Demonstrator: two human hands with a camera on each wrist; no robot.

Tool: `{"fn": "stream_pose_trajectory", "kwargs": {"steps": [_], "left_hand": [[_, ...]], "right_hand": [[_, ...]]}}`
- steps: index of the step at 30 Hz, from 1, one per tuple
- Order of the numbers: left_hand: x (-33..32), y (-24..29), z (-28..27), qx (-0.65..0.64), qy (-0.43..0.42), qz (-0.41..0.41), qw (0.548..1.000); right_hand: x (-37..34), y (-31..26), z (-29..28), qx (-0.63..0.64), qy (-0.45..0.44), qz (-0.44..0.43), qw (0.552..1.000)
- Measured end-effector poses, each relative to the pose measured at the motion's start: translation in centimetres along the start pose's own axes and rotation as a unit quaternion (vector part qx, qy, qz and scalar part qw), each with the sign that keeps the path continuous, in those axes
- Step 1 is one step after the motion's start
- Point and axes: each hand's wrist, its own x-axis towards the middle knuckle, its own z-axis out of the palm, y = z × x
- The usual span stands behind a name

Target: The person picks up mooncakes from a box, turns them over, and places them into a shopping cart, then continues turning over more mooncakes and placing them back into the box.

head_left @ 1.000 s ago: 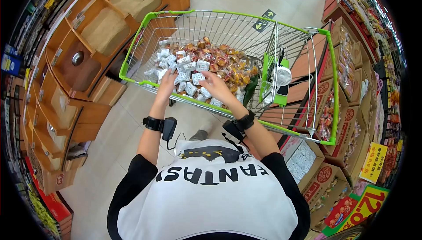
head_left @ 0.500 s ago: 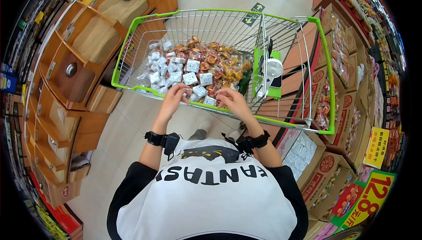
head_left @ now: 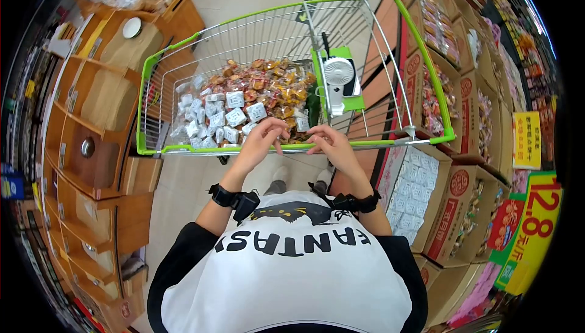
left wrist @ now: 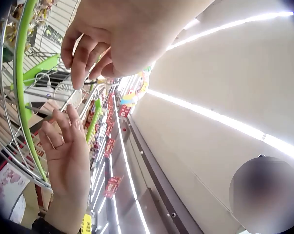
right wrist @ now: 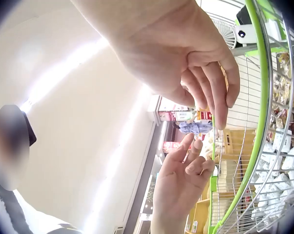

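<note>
A shopping cart with a green rim (head_left: 231, 14) holds a heap of white wrapped packets (head_left: 235, 116) and orange-brown wrapped pieces (head_left: 268, 89). The left hand (head_left: 259, 144) hovers at the cart's near rim, fingers loosely bent, holding nothing. Beside it, a short gap apart, the right hand (head_left: 335, 149) is at the same rim with relaxed fingers and nothing in them. In the left wrist view the left hand (left wrist: 112, 39) hangs above the right hand (left wrist: 66, 161). The right wrist view shows the right hand (right wrist: 186, 63) above the left hand (right wrist: 178, 185), both empty.
Wooden display bins (head_left: 91, 144) line the left side. On the right stand cardboard boxes (head_left: 451, 211) of wrapped goods and a box of white packets (head_left: 414, 193). A small white fan (head_left: 339, 72) sits at the cart's right part. Price signs (head_left: 527, 141) hang at far right.
Both hands have drawn back from the packets to the near rim, and the right hand has let go of a white packet. The cart has shifted left in the head view.
</note>
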Motion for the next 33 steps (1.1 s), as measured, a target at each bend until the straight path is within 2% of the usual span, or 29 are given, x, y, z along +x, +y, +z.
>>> {"fn": "stream_pose_trajectory", "kwargs": {"steps": [3, 8, 12, 14, 19, 28, 33], "left_hand": [[1.1, 0.1, 1.8, 0.015, -0.059, -0.009, 0.998], [2.7, -0.2, 4.8, 0.036, -0.149, -0.008, 0.988], [3.7, 0.0, 7.6, 0.057, -0.223, -0.017, 0.973], [4.1, -0.2, 8.9, 0.046, -0.266, -0.034, 0.962], [4.8, -0.2, 12.6, 0.033, -0.346, -0.042, 0.937], [5.2, -1.2, 17.8, 0.045, -0.443, -0.07, 0.893], [5.3, -2.2, 19.9, 0.045, -0.496, -0.096, 0.862]], "right_hand": [[-1.6, 0.4, -1.2, 0.027, 0.04, -0.01, 0.999], [-4.4, 1.7, -3.4, -0.019, 0.088, -0.002, 0.996], [-7.1, 1.2, -4.2, -0.007, 0.146, 0.002, 0.989], [-8.6, 1.3, -4.7, -0.025, 0.177, -0.039, 0.983], [-12.2, 2.3, -6.4, -0.003, 0.246, -0.061, 0.967], [-18.6, 3.9, -8.6, -0.009, 0.42, -0.031, 0.907], [-22.7, 6.4, -9.7, -0.023, 0.526, -0.039, 0.849]]}}
